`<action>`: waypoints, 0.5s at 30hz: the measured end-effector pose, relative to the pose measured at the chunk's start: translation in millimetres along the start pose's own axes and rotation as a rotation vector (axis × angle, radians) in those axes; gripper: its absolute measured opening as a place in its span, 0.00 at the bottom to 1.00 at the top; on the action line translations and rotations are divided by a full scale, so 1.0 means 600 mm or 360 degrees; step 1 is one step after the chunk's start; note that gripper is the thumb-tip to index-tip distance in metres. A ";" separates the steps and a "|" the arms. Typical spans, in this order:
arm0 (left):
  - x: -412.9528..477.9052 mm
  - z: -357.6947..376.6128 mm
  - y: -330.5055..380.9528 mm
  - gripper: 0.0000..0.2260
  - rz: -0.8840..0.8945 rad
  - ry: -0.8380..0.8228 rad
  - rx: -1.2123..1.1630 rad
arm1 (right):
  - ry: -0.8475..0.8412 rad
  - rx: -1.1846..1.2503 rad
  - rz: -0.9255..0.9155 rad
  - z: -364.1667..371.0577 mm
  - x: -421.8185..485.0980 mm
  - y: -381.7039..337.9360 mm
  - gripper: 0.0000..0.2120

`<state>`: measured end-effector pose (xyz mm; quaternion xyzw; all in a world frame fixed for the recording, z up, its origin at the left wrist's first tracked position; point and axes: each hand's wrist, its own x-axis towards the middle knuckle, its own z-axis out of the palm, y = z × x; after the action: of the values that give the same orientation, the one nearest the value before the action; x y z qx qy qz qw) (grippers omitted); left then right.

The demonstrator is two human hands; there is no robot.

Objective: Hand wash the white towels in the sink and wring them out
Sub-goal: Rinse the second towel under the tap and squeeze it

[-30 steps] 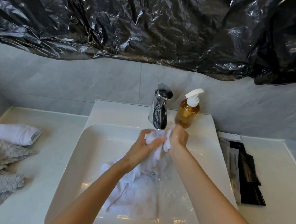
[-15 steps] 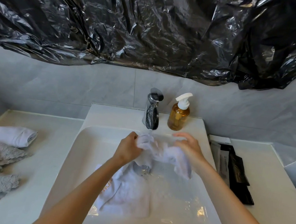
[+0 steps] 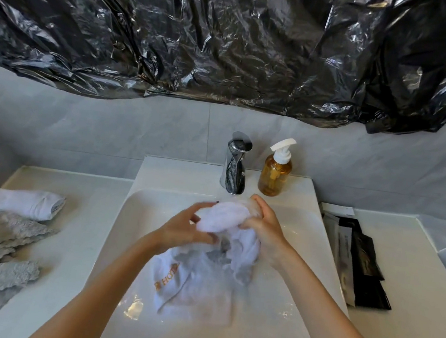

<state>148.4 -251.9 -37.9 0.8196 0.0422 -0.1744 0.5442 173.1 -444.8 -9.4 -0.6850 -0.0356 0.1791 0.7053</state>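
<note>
Head view: white towel bunched over the sink at centre, its tail trailing into the basin toward 6 o'clock. Left hand grips the bunch from 9 o'clock; right hand clamps it from 3 o'clock. Tap and soap bottle at 12; folded towels at 9.

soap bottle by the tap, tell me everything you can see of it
The soap bottle is a clear amber bottle, glass or plastic, I cannot tell which. It looks mostly full of golden liquid. It has a white pump head with the nozzle pointing right, and a dip tube showing inside. It stands upright on the back ledge of the white sink, just right of the chrome tap and apart from it. Nothing touches it; the right hand works below it.
</note>
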 end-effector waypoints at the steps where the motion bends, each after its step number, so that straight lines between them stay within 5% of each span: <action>1: 0.005 0.010 -0.010 0.24 -0.0017 -0.0084 0.0233 | -0.0056 0.0024 0.0013 -0.003 -0.007 -0.002 0.14; 4: 0.024 0.033 -0.029 0.21 0.0067 -0.0167 0.0468 | 0.0007 0.0120 0.0154 -0.019 -0.024 -0.006 0.21; 7: 0.035 0.015 -0.017 0.21 0.0041 0.0074 0.0380 | 0.0024 0.0177 0.0154 -0.056 -0.026 -0.010 0.22; 11: 0.030 -0.007 0.003 0.13 -0.0077 0.0498 -0.0588 | 0.0180 -0.0652 0.0209 -0.095 -0.003 0.028 0.19; 15: 0.017 0.031 0.018 0.14 -0.0027 0.0339 -0.1174 | -0.0365 -0.0700 0.0251 -0.069 0.007 0.062 0.46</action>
<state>156.6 -274.5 -38.1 0.5818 0.1653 -0.0660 0.7936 181.6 -483.2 -49.2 -0.7977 -0.0998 0.2980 0.5146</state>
